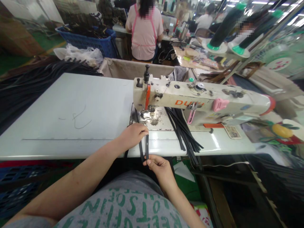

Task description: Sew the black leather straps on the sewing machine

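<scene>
Between my two hands runs a narrow black strap [147, 144], its upper end pinched by my left hand [134, 134] just in front of the needle area. My right hand [159, 167] pinches the same strap lower down, beyond the table's front edge. Another length of black strap hangs beside it and reaches back toward the presser foot; whether both are one piece I cannot tell. The white sewing machine [166, 95] stands right behind my left hand. A bundle of black straps [187, 133] lies under its arm and hangs over the front edge.
The white table [99, 104] carries pen marks and a printed ruler line. Many black straps [35, 79] are heaped at the left. Thread cones [225, 28] stand at the upper right. Behind are a blue basket [87, 44] and a seated person [144, 34] with their back to me.
</scene>
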Demonstrator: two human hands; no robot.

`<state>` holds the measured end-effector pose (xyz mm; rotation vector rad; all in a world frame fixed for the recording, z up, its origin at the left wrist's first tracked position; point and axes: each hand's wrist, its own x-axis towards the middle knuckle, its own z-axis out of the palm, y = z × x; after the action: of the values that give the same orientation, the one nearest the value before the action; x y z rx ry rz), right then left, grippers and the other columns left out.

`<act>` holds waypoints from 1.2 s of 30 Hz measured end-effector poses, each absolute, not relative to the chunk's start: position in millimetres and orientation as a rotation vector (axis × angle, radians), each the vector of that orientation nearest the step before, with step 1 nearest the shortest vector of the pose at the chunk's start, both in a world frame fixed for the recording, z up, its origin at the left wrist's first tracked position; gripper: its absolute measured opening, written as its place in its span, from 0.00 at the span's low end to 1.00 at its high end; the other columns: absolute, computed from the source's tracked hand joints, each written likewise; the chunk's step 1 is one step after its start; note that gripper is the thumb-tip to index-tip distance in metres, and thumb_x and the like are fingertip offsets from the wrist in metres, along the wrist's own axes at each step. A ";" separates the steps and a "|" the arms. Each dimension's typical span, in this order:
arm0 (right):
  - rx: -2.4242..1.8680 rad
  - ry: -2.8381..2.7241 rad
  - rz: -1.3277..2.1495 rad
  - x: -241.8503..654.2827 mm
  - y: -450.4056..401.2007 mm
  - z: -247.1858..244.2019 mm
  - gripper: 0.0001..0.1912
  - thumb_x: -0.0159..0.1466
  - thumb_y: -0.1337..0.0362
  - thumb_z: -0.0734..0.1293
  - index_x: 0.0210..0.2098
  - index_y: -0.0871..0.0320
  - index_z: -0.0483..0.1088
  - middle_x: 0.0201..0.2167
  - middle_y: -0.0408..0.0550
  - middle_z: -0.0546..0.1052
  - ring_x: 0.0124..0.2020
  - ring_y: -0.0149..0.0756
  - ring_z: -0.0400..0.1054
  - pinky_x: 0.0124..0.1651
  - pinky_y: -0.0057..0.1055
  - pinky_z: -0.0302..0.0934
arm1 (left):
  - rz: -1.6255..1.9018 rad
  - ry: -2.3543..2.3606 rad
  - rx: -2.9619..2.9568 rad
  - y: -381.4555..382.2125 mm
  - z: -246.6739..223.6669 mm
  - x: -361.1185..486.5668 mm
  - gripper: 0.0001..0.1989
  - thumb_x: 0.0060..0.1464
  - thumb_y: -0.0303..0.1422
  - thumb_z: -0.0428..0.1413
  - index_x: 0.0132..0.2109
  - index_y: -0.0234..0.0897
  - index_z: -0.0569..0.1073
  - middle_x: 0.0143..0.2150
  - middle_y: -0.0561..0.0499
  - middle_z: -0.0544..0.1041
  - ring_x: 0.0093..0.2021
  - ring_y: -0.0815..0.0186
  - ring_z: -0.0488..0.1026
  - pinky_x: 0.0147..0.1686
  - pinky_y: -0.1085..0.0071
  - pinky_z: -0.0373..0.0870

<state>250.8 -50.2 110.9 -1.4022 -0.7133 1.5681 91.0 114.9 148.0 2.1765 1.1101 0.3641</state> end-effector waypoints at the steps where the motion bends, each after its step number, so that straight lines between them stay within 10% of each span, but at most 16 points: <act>1: -1.405 -0.715 1.570 251.8 -49.6 110.8 0.15 0.57 0.51 0.79 0.37 0.54 0.85 0.30 0.45 0.84 0.28 0.33 0.66 0.36 0.32 0.61 | 0.358 1.114 2.179 115.0 146.7 91.8 0.10 0.64 0.32 0.55 0.40 0.37 0.82 0.43 0.46 0.84 0.46 0.58 0.78 0.51 0.65 0.71; 21: -1.377 -0.789 1.665 266.9 -43.6 97.2 0.17 0.56 0.49 0.80 0.38 0.53 0.86 0.33 0.48 0.87 0.37 0.44 0.79 0.49 0.40 0.70 | 0.362 1.259 2.170 106.5 132.8 96.8 0.08 0.66 0.28 0.56 0.41 0.35 0.81 0.43 0.46 0.83 0.48 0.57 0.76 0.55 0.62 0.69; 36: -1.416 -1.253 1.498 281.4 -38.0 112.8 0.16 0.63 0.52 0.74 0.42 0.57 0.83 0.25 0.43 0.78 0.30 0.38 0.72 0.41 0.34 0.68 | 0.404 1.229 1.929 83.7 151.7 59.7 0.08 0.64 0.28 0.55 0.40 0.37 0.79 0.41 0.49 0.80 0.45 0.62 0.75 0.47 0.71 0.68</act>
<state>281.4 -38.0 112.8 -1.4162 -1.2532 1.4979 59.7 83.7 151.7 1.9295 1.2294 0.4044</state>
